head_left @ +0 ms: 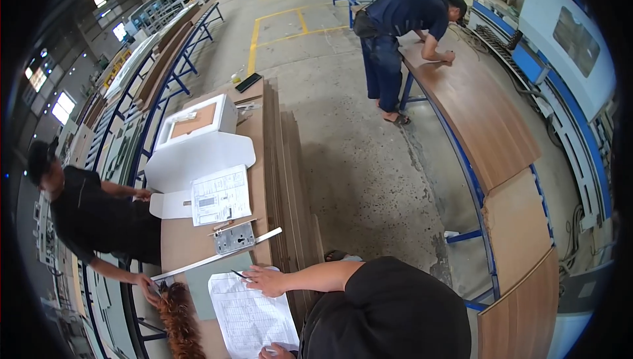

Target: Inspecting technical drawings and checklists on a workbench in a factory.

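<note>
My right hand (264,282) rests on a printed paper sheet (254,323) with a dark pen (238,274) between its fingers. At the picture's bottom edge my left hand (277,352) lies on the sheet's lower corner, fingers partly cut off. Under the sheet are a grey-green board (200,290) and a stack of brown panels (269,161). Just beyond, a long pale metal strip (217,253) crosses the stack beside a metal lock case (235,238). Another printed sheet (221,194) lies past it, on the flap of a white box (224,118).
A co-worker (92,207) stands at left, one hand near a brown feather duster (179,323). Another person (409,23) bends over a wood-grain panel (475,108) on a blue stand. A black phone (248,83) lies at the stack's far end; machinery (560,49) lines the right.
</note>
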### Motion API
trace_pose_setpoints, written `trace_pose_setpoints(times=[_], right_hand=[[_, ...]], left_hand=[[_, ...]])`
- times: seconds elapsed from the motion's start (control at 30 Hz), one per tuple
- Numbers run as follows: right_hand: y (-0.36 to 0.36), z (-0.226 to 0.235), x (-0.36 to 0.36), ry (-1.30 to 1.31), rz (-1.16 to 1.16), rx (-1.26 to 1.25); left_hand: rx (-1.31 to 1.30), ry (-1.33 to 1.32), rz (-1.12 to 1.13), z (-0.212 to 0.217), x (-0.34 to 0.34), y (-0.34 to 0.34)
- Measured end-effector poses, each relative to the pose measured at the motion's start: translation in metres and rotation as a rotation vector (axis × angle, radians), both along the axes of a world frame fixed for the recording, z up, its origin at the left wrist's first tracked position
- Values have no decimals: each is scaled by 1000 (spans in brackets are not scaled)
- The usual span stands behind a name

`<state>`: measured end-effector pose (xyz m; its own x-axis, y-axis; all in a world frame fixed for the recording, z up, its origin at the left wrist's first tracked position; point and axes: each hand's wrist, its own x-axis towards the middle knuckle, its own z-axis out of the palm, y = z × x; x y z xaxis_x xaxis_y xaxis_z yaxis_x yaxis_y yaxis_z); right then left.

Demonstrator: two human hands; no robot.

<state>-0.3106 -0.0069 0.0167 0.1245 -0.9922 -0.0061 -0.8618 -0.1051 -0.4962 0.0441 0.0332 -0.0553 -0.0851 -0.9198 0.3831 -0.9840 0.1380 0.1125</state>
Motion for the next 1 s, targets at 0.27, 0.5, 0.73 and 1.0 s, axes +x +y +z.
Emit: trace_pose_setpoints(times=[0.27,0.5,0.73,1.0], right_hand=[[12,8,5,16,-29,-10],[35,2,14,21,-131,-31],[40,-8,14,14,-149,-61],[40,-14,17,-3,-186,10]], left_hand=[[-303,-10,-450,25,-18,22],[-292,-29,-397,21,-16,25],[-266,23,-358,37,-24,31],[-289,83,-362,52,-30,35]])
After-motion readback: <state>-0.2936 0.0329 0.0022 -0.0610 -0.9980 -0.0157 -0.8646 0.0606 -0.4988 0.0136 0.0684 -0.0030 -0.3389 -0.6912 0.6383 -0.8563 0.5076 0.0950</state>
